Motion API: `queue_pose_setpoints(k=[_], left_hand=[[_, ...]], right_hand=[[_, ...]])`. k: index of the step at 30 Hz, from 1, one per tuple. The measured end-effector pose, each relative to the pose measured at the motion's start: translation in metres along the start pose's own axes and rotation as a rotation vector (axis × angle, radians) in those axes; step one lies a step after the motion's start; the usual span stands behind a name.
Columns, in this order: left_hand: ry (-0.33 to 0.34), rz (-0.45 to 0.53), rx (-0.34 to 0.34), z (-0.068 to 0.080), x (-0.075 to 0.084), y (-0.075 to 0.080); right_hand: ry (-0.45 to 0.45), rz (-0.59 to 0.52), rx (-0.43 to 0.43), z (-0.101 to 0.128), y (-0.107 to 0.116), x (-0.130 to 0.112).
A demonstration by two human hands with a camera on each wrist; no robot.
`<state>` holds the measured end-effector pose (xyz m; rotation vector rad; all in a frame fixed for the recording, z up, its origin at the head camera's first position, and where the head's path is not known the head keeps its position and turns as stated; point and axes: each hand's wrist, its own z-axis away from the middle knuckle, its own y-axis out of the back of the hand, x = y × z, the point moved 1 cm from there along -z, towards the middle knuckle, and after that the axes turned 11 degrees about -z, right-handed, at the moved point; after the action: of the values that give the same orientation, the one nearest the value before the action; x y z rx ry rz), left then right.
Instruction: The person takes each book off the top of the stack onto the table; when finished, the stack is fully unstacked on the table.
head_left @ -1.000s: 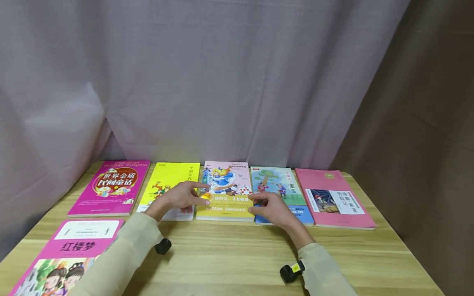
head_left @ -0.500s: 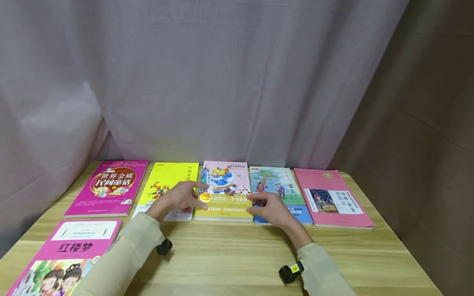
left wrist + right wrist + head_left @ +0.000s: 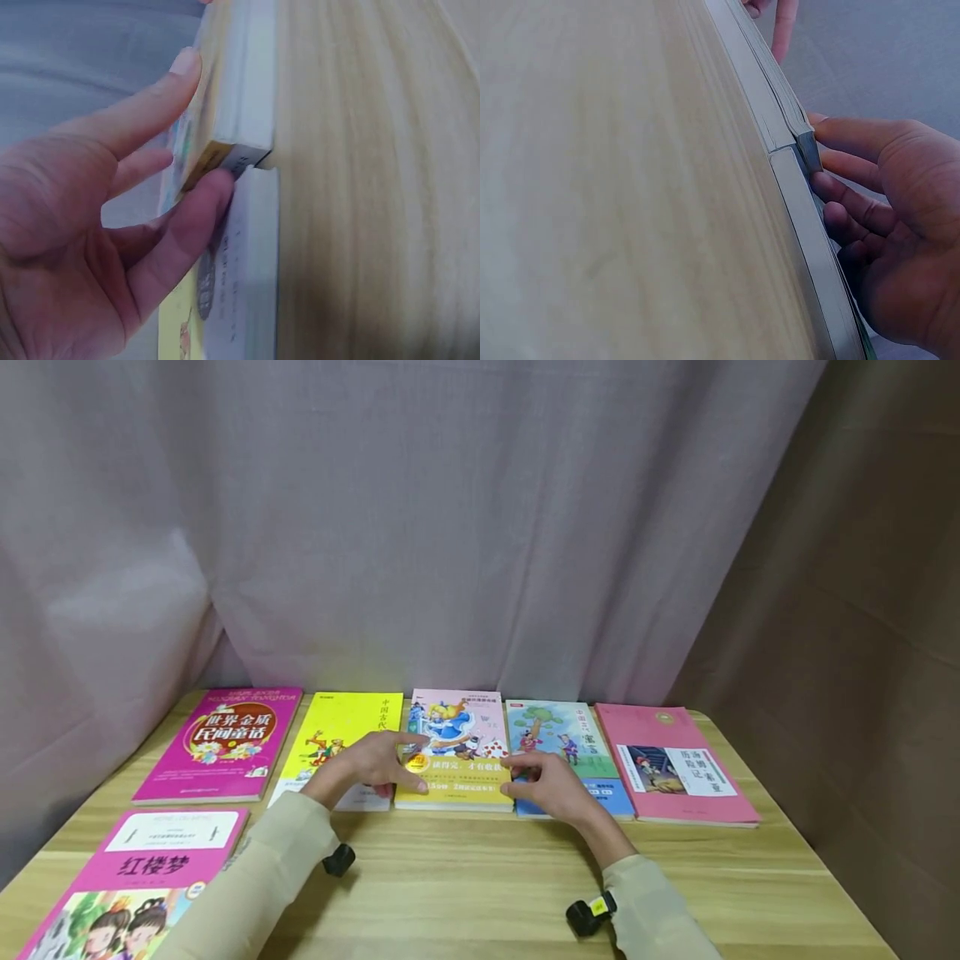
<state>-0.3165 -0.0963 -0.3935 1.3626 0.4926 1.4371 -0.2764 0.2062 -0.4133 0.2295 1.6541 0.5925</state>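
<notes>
Little has shifted: my left hand (image 3: 372,763) and right hand (image 3: 546,787) still pinch the middle book (image 3: 457,752) at its near corners, fingers curled under to lift it. Beyond, it lies flat between the yellow book (image 3: 341,735) and the tree-cover book (image 3: 558,735), against the curtain (image 3: 465,527).

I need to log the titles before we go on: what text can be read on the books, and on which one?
"世界金质 民间童话": magenta book, far left of the row.
"红楼梦": pink book, near left.
"中国古代": yellow book, cut off by the left hand.
"历险记": pink book at far right.
Middle book, between both hands, right hand: print too small.
</notes>
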Motion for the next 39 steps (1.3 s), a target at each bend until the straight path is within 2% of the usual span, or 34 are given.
queue_pose_setpoints(k=[12, 23, 29, 33, 39], left_hand=[[0.024, -0.068, 0.009, 0.002, 0.005, 0.003], [0.030, -0.018, 0.044, 0.005, 0.004, -0.003], [0.054, 0.086, 0.058, 0.005, -0.003, -0.006], [0.053, 0.221, 0.014, 0.007, -0.010, -0.006], [-0.012, 0.338, -0.029, 0.010, -0.016, -0.005]], right_hand=[[0.001, 0.001, -0.001, -0.002, 0.001, -0.002], [-0.009, -0.021, -0.006, 0.000, -0.001, 0.002], [-0.012, -0.024, -0.004, 0.000, -0.003, 0.003], [-0.014, -0.017, -0.010, 0.000, -0.002, 0.003], [-0.010, -0.001, -0.009, 0.000, 0.000, 0.002]])
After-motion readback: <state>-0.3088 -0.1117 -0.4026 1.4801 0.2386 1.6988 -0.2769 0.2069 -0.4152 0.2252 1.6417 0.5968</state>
